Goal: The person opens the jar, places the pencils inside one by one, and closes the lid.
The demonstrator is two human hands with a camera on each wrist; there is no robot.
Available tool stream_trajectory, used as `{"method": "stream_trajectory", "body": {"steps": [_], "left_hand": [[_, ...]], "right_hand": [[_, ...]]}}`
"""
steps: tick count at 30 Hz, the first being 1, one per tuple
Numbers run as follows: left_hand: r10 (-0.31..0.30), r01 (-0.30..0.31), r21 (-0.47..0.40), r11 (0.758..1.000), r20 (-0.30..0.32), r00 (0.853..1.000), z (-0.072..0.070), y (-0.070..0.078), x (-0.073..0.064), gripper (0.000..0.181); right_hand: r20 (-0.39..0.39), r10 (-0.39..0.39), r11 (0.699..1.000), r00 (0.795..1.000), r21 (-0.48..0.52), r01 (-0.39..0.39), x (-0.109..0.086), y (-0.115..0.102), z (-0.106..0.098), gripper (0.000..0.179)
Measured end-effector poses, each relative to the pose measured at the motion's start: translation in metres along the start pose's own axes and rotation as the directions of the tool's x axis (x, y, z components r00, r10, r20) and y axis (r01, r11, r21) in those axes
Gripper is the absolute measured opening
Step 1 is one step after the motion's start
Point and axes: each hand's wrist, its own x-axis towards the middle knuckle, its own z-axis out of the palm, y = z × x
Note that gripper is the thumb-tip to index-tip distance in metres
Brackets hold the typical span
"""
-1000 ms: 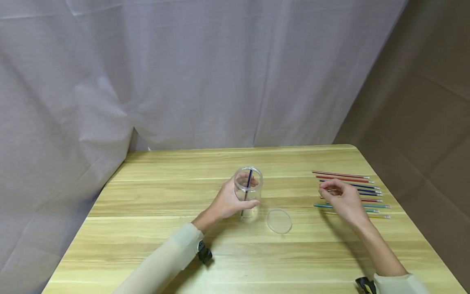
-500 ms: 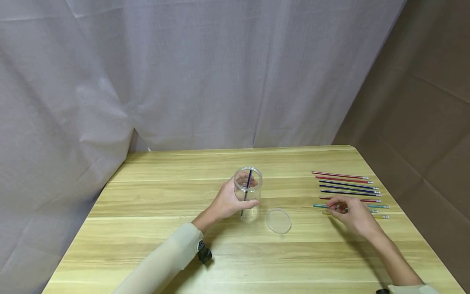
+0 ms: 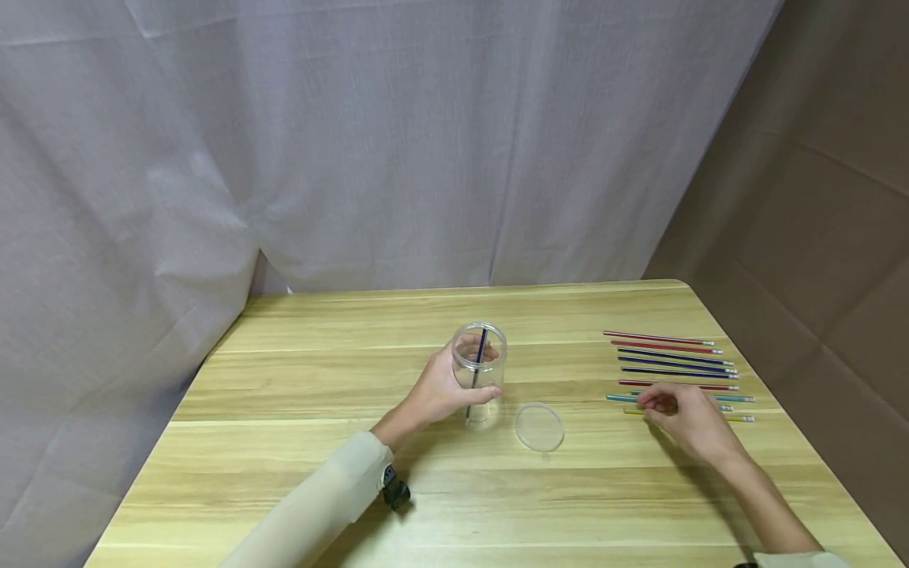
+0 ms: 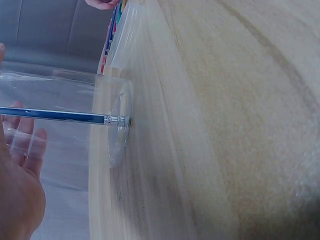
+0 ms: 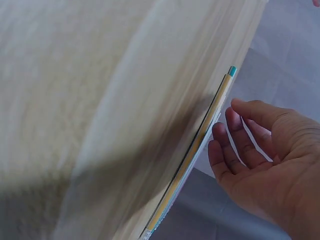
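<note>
My left hand point(image 3: 440, 386) grips a clear plastic jar point(image 3: 491, 377), thumb on the near side and fingers behind. Inside the jar leans one dark blue pencil point(image 3: 477, 368); the left wrist view shows its eraser end point(image 4: 117, 120) down at the jar's base. Over the near part of a row of pencils, my right hand point(image 3: 685, 418) hovers with loosely bent fingers by a teal pencil point(image 3: 621, 397). From the right wrist, its fingers point(image 5: 245, 150) appear empty and slightly apart from the yellow pencil point(image 5: 192, 157) on the table.
A round clear lid point(image 3: 539, 427) lies right of the jar. Red pencils point(image 3: 663, 347) and dark blue pencils point(image 3: 675, 364) lie side by side beyond the right hand. Grey cloth point(image 3: 398, 158) hangs behind the wooden table point(image 3: 319, 347).
My right hand has moved nearer to me, from above the dark blue and red pencils to the teal and yellow ones. The left hand and jar have stayed still.
</note>
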Motion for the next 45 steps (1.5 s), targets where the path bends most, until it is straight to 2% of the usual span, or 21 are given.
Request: {"method": "stream_trajectory", "body": {"steps": [5, 13, 26, 33, 39, 45], "left_hand": [[-0.001, 0.001, -0.014, 1.000, 0.003, 1.000, 0.000, 0.000, 0.000, 0.067], [0.012, -0.012, -0.009, 1.000, -0.003, 1.000, 0.000, 0.000, 0.001, 0.065], [0.021, -0.021, -0.012, 1.000, -0.003, 1.000, 0.000, 0.000, 0.001, 0.066], [0.026, -0.026, -0.004, 1.000, -0.005, 1.000, 0.001, -0.002, 0.001, 0.065], [0.026, -0.026, -0.002, 1.000, -0.005, 1.000, 0.001, -0.003, 0.001, 0.064], [0.021, -0.021, -0.003, 1.000, -0.006, 1.000, 0.000, -0.001, 0.000, 0.064]], "right_hand": [[0.006, 0.004, 1.000, 1.000, 0.005, -0.004, 0.002, 0.002, 0.002, 0.017], [0.008, -0.051, 0.995, 0.999, 0.082, 0.050, 0.002, 0.002, 0.007, 0.017], [0.024, -0.072, 0.997, 0.997, 0.043, 0.071, 0.005, -0.010, 0.014, 0.015], [-0.045, -0.150, 0.982, 0.988, 0.108, 0.154, 0.007, -0.024, 0.019, 0.016], [-0.086, -0.157, 0.969, 0.984, 0.181, 0.170, 0.009, -0.040, 0.016, 0.018], [-0.143, -0.193, 0.949, 0.971, 0.224, 0.222, 0.013, -0.060, 0.011, 0.018]]}}
